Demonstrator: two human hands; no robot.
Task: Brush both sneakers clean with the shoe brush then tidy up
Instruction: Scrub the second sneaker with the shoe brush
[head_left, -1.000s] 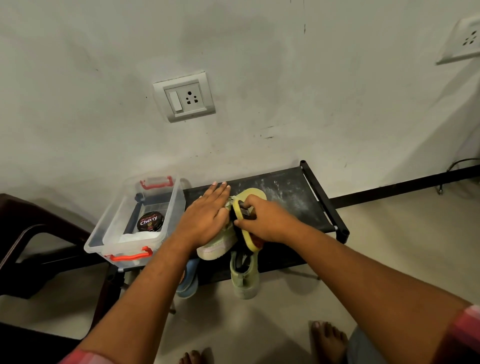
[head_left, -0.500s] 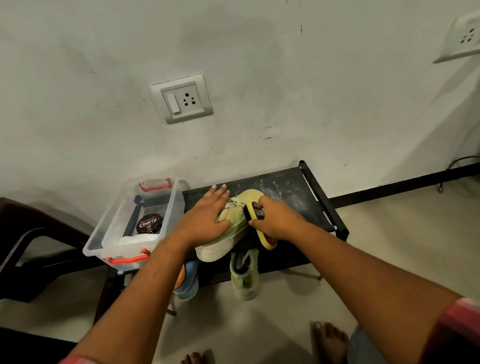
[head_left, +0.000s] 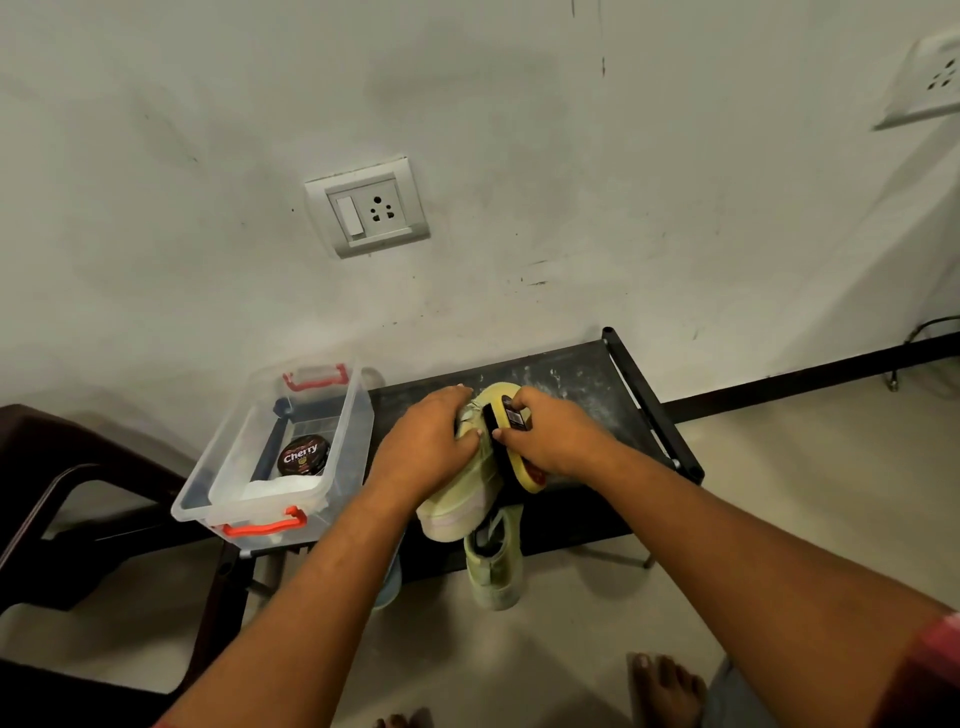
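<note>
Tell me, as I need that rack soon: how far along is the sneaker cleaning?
Nothing is plainly finished. In hand: the left hand grips one sneaker on the rack while the right hand holds the shoe brush against it. Left: possibly the second sneaker, below the rack's front edge, then tidying up.

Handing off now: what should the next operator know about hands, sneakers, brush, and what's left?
Left hand grips the top sneaker on the black rack.
Right hand holds the shoe brush against that sneaker.
Second sneaker sits lower, below the rack's front edge, in neither hand.
Clear box with a polish tin stands at the rack's left end.
Done: top sneaker mid-brushing. Left: finish it, brush the second if not yet done, tidy up.
</note>
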